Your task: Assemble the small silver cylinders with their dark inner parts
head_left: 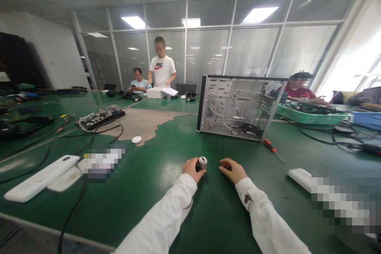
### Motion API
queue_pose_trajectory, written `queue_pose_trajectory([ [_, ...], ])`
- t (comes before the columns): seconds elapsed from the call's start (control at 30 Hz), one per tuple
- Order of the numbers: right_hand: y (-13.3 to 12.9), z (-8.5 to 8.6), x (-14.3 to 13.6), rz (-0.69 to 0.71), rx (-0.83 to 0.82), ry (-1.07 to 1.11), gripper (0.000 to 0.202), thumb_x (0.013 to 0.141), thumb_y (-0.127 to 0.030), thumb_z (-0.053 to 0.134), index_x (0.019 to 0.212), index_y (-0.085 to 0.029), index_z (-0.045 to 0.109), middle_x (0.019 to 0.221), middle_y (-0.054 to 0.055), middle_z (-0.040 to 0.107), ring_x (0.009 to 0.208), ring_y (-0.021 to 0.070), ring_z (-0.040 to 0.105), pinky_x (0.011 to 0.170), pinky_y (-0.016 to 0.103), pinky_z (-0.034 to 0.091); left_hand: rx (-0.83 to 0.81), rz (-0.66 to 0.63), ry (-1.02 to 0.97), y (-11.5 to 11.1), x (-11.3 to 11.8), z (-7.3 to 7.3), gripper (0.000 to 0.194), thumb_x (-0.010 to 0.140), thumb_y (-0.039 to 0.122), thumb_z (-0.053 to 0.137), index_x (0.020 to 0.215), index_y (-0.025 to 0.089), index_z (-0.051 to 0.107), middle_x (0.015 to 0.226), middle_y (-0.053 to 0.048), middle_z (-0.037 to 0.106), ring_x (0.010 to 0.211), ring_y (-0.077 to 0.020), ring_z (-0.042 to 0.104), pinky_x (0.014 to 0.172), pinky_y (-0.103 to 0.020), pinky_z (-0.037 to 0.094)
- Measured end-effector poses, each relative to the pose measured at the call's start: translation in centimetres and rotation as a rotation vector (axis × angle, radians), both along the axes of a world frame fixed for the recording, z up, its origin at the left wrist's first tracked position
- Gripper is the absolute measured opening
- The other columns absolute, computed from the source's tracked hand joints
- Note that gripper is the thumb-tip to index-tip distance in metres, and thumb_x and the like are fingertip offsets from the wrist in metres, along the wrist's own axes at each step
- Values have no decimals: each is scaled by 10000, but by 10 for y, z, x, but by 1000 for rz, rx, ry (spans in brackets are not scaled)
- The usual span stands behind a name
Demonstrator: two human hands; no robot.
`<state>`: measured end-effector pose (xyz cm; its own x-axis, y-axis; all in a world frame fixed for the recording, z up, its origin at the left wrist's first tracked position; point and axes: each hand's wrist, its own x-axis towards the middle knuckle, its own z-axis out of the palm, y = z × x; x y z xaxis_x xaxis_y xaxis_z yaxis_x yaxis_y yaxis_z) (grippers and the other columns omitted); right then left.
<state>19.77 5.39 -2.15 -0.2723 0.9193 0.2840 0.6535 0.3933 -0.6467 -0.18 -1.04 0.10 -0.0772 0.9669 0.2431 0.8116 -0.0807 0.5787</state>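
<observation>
My left hand point(193, 170) is wrapped round a small whitish cylinder point(203, 162) with dark marks on its top. The cylinder is upright, just above or on the green table point(166, 206). To its right, my right hand point(233, 170) is curved with thumb and fingers apart, and no object shows between them. A gap of bare table separates the two hands. Behind them stands an open metal computer case point(232, 105) with loose wires inside. A small round white lid-like disc point(137, 139) lies to the left, beyond my left hand.
A red and black screwdriver point(270, 146) lies right of the case. Farther right is a green basket point(312, 116) of cables. Circuit parts point(101, 117), black cables and a long white object point(41, 178) lie left. Several people are at the far side.
</observation>
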Motion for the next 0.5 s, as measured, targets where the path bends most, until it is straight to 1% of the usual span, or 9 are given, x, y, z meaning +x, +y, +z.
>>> queue_pose_trajectory([
  [0.1,4,-1,3,-74,-97,156,285,617,-378,517,832,-204,588,751,15,628,715,159,574,676,284,436,-11,8,11,0,0,0,413,587,316,607,974,211,508,949,-22,586,895,-208,503,773,-321,375],
  [0.17,6,-2,5,-114,-108,201,274,616,-373,512,813,-204,597,768,19,634,742,169,578,685,289,435,-19,13,18,0,0,0,407,587,316,605,970,215,509,941,-21,586,895,-209,503,770,-319,375],
  [0.33,9,-6,7,-158,-75,231,250,621,-349,506,808,-212,599,788,15,637,763,172,577,711,300,429,-36,13,31,-2,1,2,399,590,308,596,968,221,502,946,-15,585,905,-209,499,777,-319,371],
  [0.5,11,-8,8,-168,-66,241,233,618,-323,500,799,-214,599,781,10,640,755,168,581,710,297,432,-48,16,29,-2,1,2,405,586,300,596,971,221,498,959,-15,582,920,-214,493,789,-328,362],
])
